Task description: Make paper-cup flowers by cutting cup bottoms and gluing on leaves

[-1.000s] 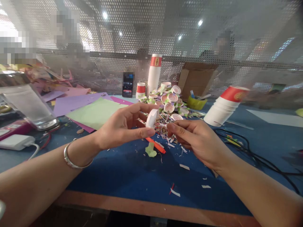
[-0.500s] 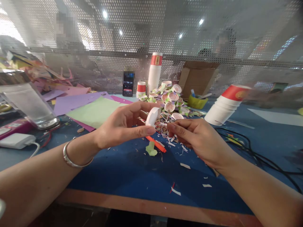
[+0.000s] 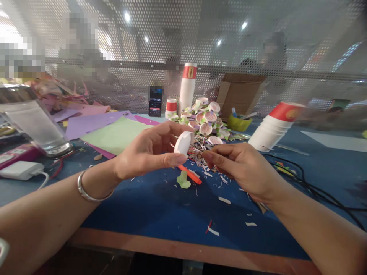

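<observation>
Between the thumb and fingers of my left hand [image 3: 153, 151] is a shallow white paper cup base [image 3: 183, 143], tilted on its edge. My right hand [image 3: 236, 166] is pinched closed just to the right of it; whatever its fingertips hold is hidden or too small to name. Below the cup base, an orange pen [image 3: 190, 174] lies on the blue table. A green paper cutout [image 3: 182, 180] rests against the pen. Behind my hands rises a heap of cut cup bases [image 3: 208, 118] with green and purple paper bits, and paper scraps [image 3: 200, 152] lie in front of it.
Paper cups are stacked at the back [image 3: 187, 86], and a leaning cup stack [image 3: 275, 128] stands right. A glass of water [image 3: 38, 122], coloured paper sheets [image 3: 114, 133] and a white adapter [image 3: 21, 170] are left. A phone [image 3: 155, 101] stands upright. Black cables [image 3: 304, 179] cross the right side.
The white cup base has turned slightly in my left hand, showing more of its flat face. My right hand stays pinched in nearly the same spot.
</observation>
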A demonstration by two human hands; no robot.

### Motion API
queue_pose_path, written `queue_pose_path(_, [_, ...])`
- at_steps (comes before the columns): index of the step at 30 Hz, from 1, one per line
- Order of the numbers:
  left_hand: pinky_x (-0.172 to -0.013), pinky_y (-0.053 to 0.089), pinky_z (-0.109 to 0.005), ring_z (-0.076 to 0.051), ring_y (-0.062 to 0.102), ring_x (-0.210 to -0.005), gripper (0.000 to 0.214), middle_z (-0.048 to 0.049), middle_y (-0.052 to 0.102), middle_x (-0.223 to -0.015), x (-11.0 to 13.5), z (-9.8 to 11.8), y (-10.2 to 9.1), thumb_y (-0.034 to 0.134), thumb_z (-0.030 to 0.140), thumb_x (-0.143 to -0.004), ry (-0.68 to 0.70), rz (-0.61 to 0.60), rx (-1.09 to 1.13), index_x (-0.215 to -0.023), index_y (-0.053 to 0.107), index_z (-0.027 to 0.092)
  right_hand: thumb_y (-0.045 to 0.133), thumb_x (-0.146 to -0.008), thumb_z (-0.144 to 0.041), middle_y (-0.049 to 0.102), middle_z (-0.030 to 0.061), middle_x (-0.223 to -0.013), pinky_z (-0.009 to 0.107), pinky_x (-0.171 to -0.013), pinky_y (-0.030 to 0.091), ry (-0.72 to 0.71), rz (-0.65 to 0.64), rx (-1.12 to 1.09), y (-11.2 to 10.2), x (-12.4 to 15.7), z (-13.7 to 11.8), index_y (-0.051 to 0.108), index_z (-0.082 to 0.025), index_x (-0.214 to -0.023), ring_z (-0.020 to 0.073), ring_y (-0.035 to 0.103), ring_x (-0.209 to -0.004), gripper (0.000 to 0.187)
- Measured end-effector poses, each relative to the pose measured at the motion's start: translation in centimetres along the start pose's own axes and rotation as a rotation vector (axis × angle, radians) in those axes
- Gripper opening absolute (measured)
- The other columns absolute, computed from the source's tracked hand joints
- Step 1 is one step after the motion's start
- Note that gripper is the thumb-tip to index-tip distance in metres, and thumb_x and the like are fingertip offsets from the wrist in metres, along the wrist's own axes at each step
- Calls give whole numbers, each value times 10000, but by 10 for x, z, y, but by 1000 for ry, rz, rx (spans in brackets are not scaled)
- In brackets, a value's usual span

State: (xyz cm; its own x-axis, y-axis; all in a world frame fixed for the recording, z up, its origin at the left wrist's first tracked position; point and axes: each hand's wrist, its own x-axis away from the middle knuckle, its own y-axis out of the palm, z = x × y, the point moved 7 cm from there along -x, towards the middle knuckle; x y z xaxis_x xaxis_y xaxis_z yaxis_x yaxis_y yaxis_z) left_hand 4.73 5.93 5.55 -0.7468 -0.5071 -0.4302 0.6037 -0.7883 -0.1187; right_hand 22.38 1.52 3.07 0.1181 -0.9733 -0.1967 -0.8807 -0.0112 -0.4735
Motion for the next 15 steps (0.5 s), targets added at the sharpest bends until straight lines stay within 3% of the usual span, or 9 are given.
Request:
queue_pose_path(5, [-745, 554, -201, -114, 662, -866, 404, -27, 685, -989, -1, -6, -5, 826, 150, -819, -7, 42, 100, -1172, 631, 180, 666, -872, -710, 450, -39, -555, 290, -457, 201, 6, 48, 41, -6, 0, 0, 684, -181, -688, 86, 332, -495, 560])
queue_pose_path(8, [-739, 554, -195, -117, 683, -873, 436, -20, 702, -986, -2, -12, -6, 836, 121, -801, -63, 88, 170, -1167, 609, 187, 676, -875, -696, 372, -65, -525, 284, -436, 178, -3, 97, 37, -10, 2, -1, 691, -189, -713, 77, 279, -472, 533])
queue_pose_path(15, [-727, 553, -193, -115, 675, -843, 508, -11, 700, -938, 1, -22, 2, 889, 99, -723, -153, 151, 218, -1132, 597, 175, 689, -892, -662, 262, -95, -532, 299, -440, 128, -19, 187, -182, -11, 2, 3, 675, -198, -798, 82, 188, -482, 474])
